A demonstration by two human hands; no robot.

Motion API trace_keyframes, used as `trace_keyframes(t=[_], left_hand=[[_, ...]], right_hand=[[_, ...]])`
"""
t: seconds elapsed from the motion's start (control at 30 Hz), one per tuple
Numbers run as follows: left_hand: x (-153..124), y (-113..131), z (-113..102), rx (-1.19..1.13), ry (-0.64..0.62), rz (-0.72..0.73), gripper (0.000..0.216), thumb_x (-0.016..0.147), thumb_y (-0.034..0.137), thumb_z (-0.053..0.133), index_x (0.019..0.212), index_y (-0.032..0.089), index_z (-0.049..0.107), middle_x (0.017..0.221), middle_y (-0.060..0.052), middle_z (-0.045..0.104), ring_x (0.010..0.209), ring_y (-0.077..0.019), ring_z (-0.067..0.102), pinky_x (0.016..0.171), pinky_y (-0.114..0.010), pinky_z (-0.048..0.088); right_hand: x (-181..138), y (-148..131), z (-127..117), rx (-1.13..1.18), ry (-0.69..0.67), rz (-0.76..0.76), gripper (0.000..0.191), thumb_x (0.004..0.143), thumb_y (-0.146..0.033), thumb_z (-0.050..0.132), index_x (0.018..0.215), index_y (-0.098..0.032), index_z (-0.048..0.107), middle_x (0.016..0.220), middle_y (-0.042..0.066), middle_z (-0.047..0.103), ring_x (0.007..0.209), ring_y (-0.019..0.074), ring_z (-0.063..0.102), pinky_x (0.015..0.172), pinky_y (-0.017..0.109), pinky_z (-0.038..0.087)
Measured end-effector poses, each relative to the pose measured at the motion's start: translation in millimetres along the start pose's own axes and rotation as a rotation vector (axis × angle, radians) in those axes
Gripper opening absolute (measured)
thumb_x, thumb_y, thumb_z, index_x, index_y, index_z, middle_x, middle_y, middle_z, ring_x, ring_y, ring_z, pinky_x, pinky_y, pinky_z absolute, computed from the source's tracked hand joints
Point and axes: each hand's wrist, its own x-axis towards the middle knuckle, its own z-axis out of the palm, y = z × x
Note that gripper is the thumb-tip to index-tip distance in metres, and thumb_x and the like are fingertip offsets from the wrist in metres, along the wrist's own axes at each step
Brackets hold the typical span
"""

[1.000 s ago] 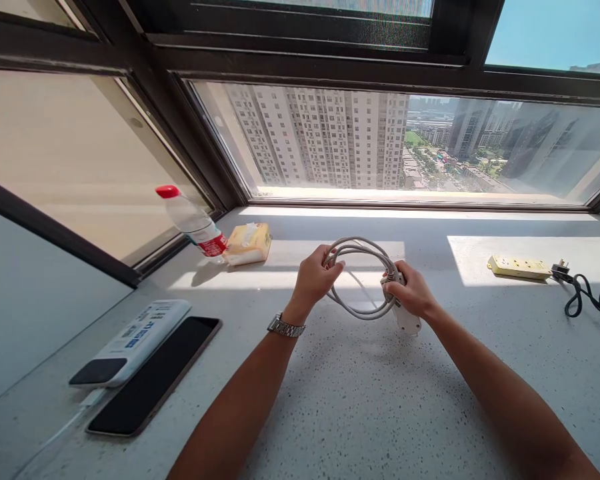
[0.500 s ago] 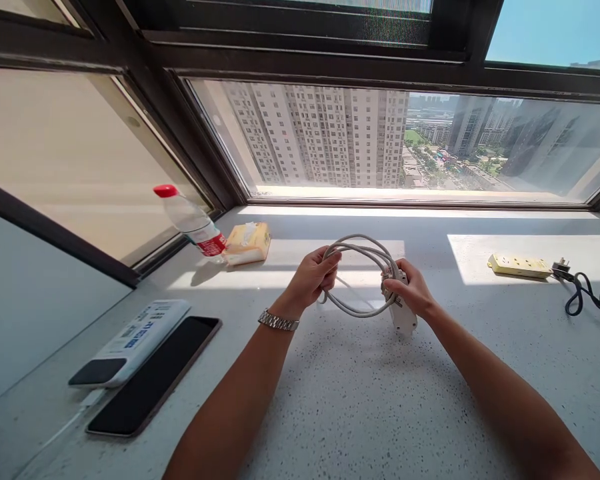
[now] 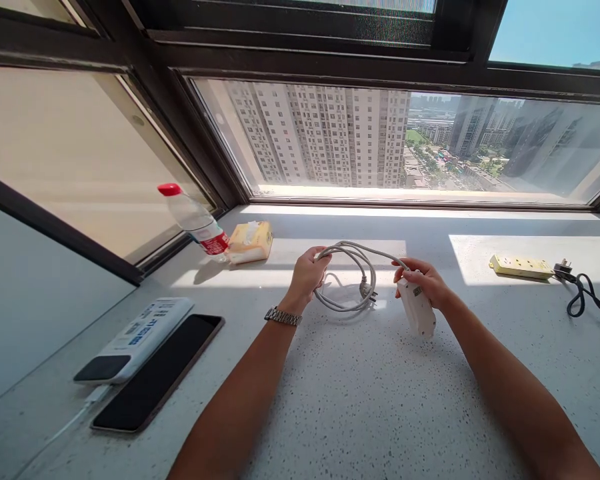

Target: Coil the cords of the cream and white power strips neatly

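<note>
My left hand (image 3: 309,275) is closed on the left side of a coiled grey power cord (image 3: 347,308), held in loose loops above the white speckled counter. From the coil hangs the cord's plug (image 3: 366,291), its prongs pointing right. The cord runs across to a white power strip (image 3: 417,310), gripped at its upper end by my right hand (image 3: 421,281). The strip slants with its lower end toward me, and a small label shows beside my fingers.
At left lie a white power bank (image 3: 135,340) with a cable and a black phone (image 3: 160,373). Behind are a red-capped bottle (image 3: 200,223) and a tissue pack (image 3: 251,241). A yellow power strip (image 3: 521,267) and its black cord (image 3: 583,293) lie at right, below the window.
My right hand has moved slightly right and down with the power strip, away from the coil. The loops have come off the strip, and the plug now hangs in view.
</note>
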Motion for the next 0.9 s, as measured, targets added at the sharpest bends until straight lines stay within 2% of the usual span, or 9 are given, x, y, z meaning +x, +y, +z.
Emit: trace_keyframes(t=[0.13, 0.2, 0.3, 0.4, 0.47, 0.57, 0.7, 0.8, 0.9], left_hand=[[7, -14, -5, 0.251, 0.11, 0.299, 0.024, 0.081, 0.04, 0.059, 0.086, 0.017, 0.066, 0.071, -0.002, 0.056, 0.063, -0.0133, 0.051, 0.052, -0.022, 0.039], [10, -21, -7, 0.261, 0.109, 0.304, 0.032, 0.083, 0.043, 0.058, 0.101, 0.018, 0.066, 0.093, -0.008, 0.064, 0.083, -0.0187, 0.06, 0.065, -0.024, 0.047], [14, -28, -7, 0.196, -0.018, 0.232, 0.052, 0.085, 0.048, 0.056, 0.128, 0.019, 0.056, 0.123, -0.015, 0.062, 0.114, -0.0252, 0.058, 0.084, -0.027, 0.05], [13, -28, -6, 0.167, -0.092, 0.224, 0.062, 0.085, 0.049, 0.056, 0.138, 0.02, 0.048, 0.145, -0.016, 0.048, 0.134, -0.0274, 0.045, 0.095, -0.028, 0.047], [11, -25, -4, 0.159, -0.101, 0.235, 0.064, 0.084, 0.049, 0.057, 0.139, 0.019, 0.048, 0.144, -0.017, 0.049, 0.129, -0.0274, 0.05, 0.09, -0.027, 0.049], [8, -20, -3, 0.106, -0.088, 0.252, 0.064, 0.08, 0.049, 0.06, 0.135, 0.017, 0.052, 0.122, -0.016, 0.064, 0.094, -0.0217, 0.065, 0.069, -0.025, 0.051], [7, -18, -3, 0.045, -0.094, 0.253, 0.052, 0.077, 0.046, 0.063, 0.118, 0.013, 0.064, 0.071, -0.005, 0.064, 0.051, -0.0117, 0.049, 0.049, -0.023, 0.039], [9, -21, 0, 0.081, -0.09, 0.22, 0.043, 0.077, 0.042, 0.064, 0.111, 0.017, 0.065, 0.062, 0.0, 0.055, 0.047, -0.011, 0.043, 0.046, -0.023, 0.035], [8, -23, 3, 0.121, -0.073, 0.248, 0.041, 0.076, 0.041, 0.066, 0.11, 0.019, 0.06, 0.081, -0.003, 0.06, 0.06, -0.013, 0.054, 0.053, -0.023, 0.041]], right_hand=[[-1, 0, -7, 0.033, -0.054, 0.027, 0.042, 0.074, -0.046, 0.071, 0.104, -0.018, 0.067, 0.08, 0.003, 0.064, 0.064, 0.0182, 0.067, 0.056, 0.029, 0.05], [-1, -1, -9, 0.019, -0.107, 0.041, 0.041, 0.074, -0.046, 0.071, 0.103, -0.017, 0.068, 0.081, 0.004, 0.066, 0.064, 0.0181, 0.067, 0.057, 0.03, 0.051], [-1, -2, -12, 0.026, -0.176, 0.062, 0.041, 0.074, -0.045, 0.071, 0.103, -0.017, 0.069, 0.081, 0.004, 0.067, 0.062, 0.0174, 0.066, 0.058, 0.03, 0.053], [-1, -2, -16, 0.061, -0.244, 0.109, 0.043, 0.073, -0.045, 0.072, 0.105, -0.017, 0.069, 0.079, 0.003, 0.068, 0.059, 0.0174, 0.067, 0.056, 0.03, 0.054], [-1, -2, -18, 0.075, -0.286, 0.146, 0.044, 0.074, -0.045, 0.072, 0.107, -0.016, 0.069, 0.079, 0.004, 0.069, 0.059, 0.0178, 0.067, 0.056, 0.031, 0.055], [-4, -6, -20, 0.043, -0.32, 0.198, 0.042, 0.076, -0.042, 0.071, 0.108, -0.015, 0.07, 0.08, 0.004, 0.07, 0.06, 0.018, 0.068, 0.056, 0.031, 0.056], [-8, -13, -18, 0.009, -0.363, 0.243, 0.041, 0.076, -0.042, 0.073, 0.105, -0.013, 0.072, 0.076, 0.004, 0.07, 0.058, 0.0174, 0.068, 0.053, 0.028, 0.055], [-9, -16, -10, 0.039, -0.435, 0.247, 0.039, 0.076, -0.042, 0.074, 0.103, -0.014, 0.074, 0.076, 0.004, 0.071, 0.057, 0.0169, 0.069, 0.053, 0.027, 0.056], [-10, -18, 1, 0.083, -0.522, 0.259, 0.038, 0.076, -0.041, 0.074, 0.102, -0.014, 0.075, 0.076, 0.005, 0.072, 0.058, 0.0165, 0.069, 0.053, 0.026, 0.056]])
